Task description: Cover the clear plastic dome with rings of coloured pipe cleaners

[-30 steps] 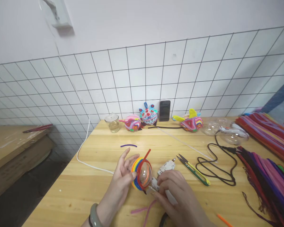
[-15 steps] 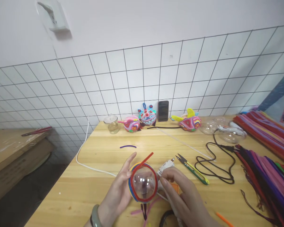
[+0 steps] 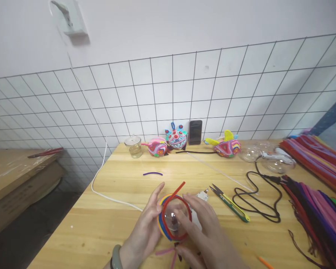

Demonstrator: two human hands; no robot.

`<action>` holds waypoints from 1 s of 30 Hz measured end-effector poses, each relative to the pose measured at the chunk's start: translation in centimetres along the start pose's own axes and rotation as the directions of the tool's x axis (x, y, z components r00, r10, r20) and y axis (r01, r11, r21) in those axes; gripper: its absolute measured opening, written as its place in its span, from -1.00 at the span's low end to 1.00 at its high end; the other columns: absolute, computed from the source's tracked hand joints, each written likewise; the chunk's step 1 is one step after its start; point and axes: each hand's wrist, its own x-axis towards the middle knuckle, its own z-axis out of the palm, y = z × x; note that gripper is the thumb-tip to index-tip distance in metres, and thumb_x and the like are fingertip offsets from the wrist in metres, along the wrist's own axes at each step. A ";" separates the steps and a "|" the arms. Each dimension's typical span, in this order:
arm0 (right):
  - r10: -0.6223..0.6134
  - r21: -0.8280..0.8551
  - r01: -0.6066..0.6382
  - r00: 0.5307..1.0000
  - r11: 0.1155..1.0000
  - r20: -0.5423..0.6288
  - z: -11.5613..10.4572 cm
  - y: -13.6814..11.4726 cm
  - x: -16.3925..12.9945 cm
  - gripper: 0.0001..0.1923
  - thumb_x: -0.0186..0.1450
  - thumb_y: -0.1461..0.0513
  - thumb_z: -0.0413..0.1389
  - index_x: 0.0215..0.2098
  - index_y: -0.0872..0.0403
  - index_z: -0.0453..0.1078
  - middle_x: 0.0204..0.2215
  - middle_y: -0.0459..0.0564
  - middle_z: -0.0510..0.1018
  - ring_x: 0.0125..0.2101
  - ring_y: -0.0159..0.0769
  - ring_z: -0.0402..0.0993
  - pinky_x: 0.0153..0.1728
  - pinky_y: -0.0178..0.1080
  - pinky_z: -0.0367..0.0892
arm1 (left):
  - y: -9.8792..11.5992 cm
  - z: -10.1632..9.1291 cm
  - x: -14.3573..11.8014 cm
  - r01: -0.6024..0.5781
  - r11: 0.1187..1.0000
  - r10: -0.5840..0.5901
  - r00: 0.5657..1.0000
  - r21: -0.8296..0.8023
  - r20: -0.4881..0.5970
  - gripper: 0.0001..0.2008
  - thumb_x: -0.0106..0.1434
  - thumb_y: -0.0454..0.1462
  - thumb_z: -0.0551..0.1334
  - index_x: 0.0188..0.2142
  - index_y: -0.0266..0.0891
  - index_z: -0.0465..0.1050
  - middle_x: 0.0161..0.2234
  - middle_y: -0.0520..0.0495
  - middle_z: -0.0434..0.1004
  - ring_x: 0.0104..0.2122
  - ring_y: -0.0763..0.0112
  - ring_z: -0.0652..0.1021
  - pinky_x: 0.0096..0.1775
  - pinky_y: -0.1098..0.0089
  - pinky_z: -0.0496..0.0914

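Observation:
My left hand (image 3: 145, 231) cups a clear plastic ball (image 3: 173, 217) wrapped in coloured pipe cleaners, held just above the wooden table (image 3: 120, 224). A red pipe cleaner (image 3: 176, 191) rings the ball's open face, and its loose end sticks up to the right. My right hand (image 3: 204, 231) rests on the ball's right side with fingers pressed on the red ring. A white glue gun (image 3: 199, 197) lies partly hidden behind my right hand. Pink pipe cleaner pieces (image 3: 168, 252) lie under the ball.
Green-handled snips (image 3: 230, 203) and a black cord (image 3: 256, 198) lie to the right. Bundles of pipe cleaners (image 3: 319, 175) fill the right edge. Finished decorated balls (image 3: 176, 138), a phone (image 3: 195, 132) and a glass jar (image 3: 133, 145) stand by the grid wall. A purple piece (image 3: 152, 173) lies mid-table.
My right hand left the glue gun and moved left onto the ball. The ball turned so that its clear open face with the red ring points toward me.

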 end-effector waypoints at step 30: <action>0.170 0.214 -0.196 0.976 0.957 0.134 0.8 1.7 -1.6 -0.38 0.29 0.13 0.11 0.24 0.14 0.05 0.04 0.30 0.50 0.03 -0.02 0.49 -0.09 -0.11 0.51 | 0.2 0.0 -0.2 0.034 0.999 -0.035 0.996 0.011 0.080 -0.24 0.02 -0.16 0.45 0.18 -0.13 0.22 -0.02 -0.20 0.53 -0.05 0.19 0.53 0.01 0.22 0.31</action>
